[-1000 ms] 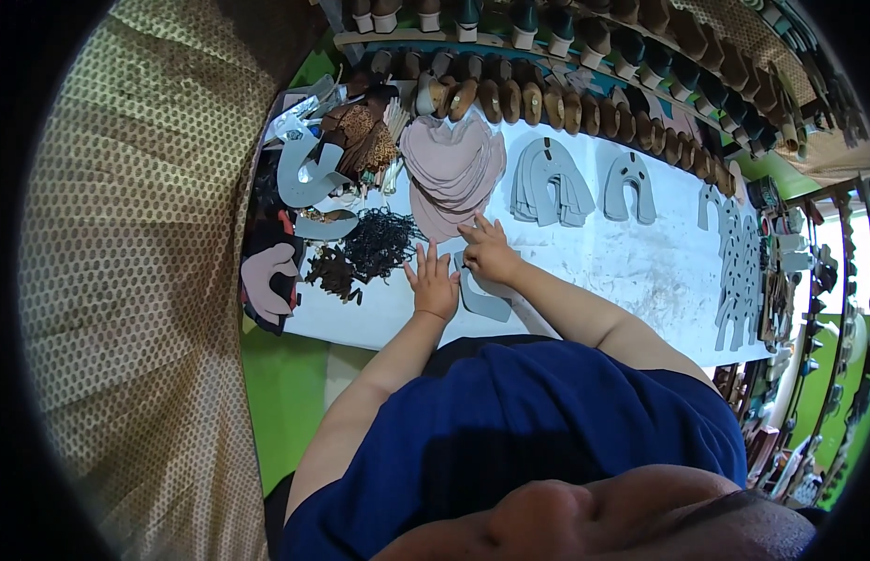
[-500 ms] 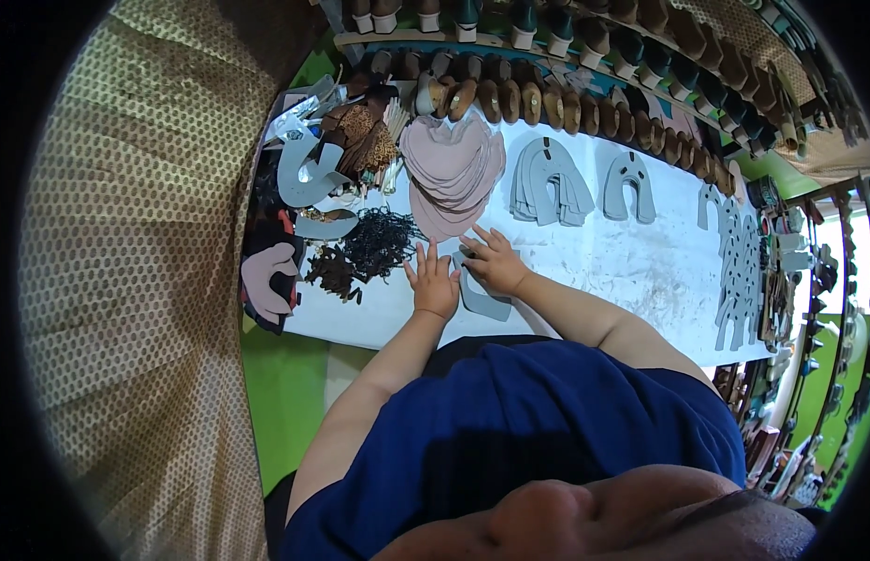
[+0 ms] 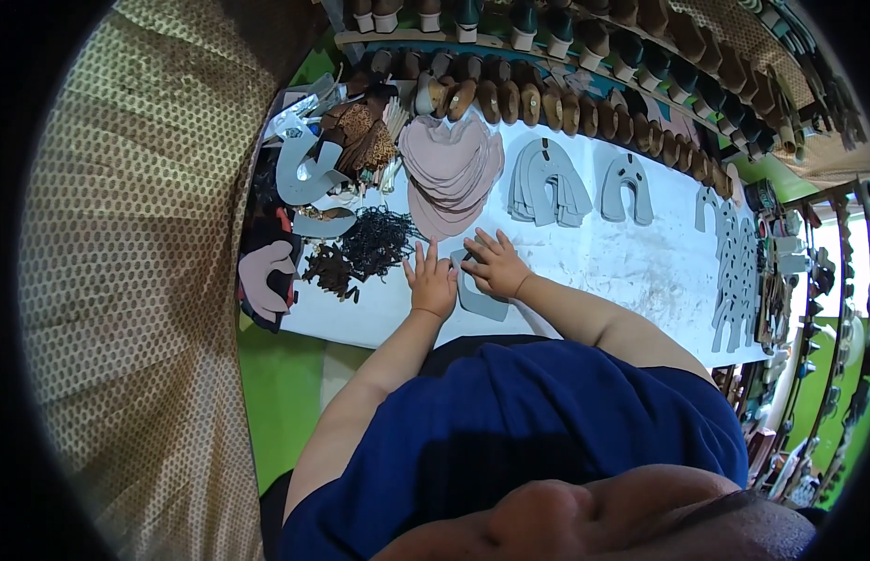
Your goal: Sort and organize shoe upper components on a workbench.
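1. While both hands lie flat near the front edge of the white bench (image 3: 631, 262), the grey cut shoe-upper piece (image 3: 480, 297) sits under and between them, just below the pink stack.
2. The left hand (image 3: 433, 280) rests palm down with its fingers spread, released and grasping nothing; its edge seems to touch the grey piece.
3. The right hand (image 3: 496, 266) presses on the top of the same piece with its fingers fanned out, likewise with no closed grip.
4. I judge the piece to be thin, light and floppy, like leather or synthetic sheet: it should slide easily on the bench and bend if lifted by one corner. A pinch at its outer edge, or at both legs of the U shape, looks the best place to take hold.
5. Behind the hands lies a stack of pink heart-shaped pieces (image 3: 451, 173), and to its right a fan of grey U-shaped pieces (image 3: 547, 182) and a smaller grey pair (image 3: 626, 187).
6. To the left a heap of dark laces (image 3: 377, 241) lies near a pink cut piece (image 3: 265, 280).
7. Small whitish packets (image 3: 299, 112), with print too small to make out, sit at the far left corner; a row of shoes (image 3: 519, 98) lines the back.
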`<state>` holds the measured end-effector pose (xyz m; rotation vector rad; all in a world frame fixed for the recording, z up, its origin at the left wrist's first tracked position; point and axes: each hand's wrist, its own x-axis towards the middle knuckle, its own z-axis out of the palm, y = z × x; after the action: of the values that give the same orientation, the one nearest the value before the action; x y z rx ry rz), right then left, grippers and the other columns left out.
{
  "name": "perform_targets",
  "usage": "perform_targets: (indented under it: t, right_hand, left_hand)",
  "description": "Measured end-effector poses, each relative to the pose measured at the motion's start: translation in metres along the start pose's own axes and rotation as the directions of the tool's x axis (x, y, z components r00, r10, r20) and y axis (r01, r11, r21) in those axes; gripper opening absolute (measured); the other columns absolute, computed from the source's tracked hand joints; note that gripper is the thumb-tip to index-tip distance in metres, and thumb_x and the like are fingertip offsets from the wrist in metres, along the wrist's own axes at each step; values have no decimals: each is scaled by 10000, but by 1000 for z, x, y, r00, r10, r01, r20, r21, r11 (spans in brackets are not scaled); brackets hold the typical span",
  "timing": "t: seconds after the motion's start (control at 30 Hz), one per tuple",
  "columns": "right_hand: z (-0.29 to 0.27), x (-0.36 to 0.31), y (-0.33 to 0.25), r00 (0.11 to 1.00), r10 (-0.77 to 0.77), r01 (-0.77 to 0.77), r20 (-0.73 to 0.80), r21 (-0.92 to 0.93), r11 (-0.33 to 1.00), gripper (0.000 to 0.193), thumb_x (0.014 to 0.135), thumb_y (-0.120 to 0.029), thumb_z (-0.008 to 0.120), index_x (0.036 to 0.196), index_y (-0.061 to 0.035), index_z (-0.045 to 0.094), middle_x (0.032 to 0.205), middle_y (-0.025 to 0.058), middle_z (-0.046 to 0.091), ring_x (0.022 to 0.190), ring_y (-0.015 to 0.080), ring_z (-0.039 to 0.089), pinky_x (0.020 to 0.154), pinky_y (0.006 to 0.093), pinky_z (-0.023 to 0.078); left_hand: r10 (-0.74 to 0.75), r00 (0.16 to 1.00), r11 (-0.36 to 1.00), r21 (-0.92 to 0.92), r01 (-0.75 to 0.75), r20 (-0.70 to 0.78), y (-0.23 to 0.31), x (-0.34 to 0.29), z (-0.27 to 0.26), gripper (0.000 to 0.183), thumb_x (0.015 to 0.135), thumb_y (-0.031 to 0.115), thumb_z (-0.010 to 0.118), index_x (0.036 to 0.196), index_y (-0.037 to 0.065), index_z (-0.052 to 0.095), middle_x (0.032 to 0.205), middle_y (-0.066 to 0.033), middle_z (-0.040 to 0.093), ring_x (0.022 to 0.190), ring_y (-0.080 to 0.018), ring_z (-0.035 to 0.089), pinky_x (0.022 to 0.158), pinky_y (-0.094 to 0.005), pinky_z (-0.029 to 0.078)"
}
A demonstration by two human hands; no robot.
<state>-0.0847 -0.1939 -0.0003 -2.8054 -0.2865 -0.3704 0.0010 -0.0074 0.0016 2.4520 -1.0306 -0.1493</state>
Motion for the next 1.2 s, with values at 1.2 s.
perform_targets:
  t: [1.2]
  right_hand:
    - [-9,5,0,987,73,-77,146,25,997,325,800,-320,631,1111,-259,701,1513,123,375,1459,366,223,1118,681,171]
  left_hand:
    - [-157,979,986,-84,147,-129,0,8,7,142,783,327,732,880,237,781,1584,-148,266,1463,-399,167,1151,-578,100]
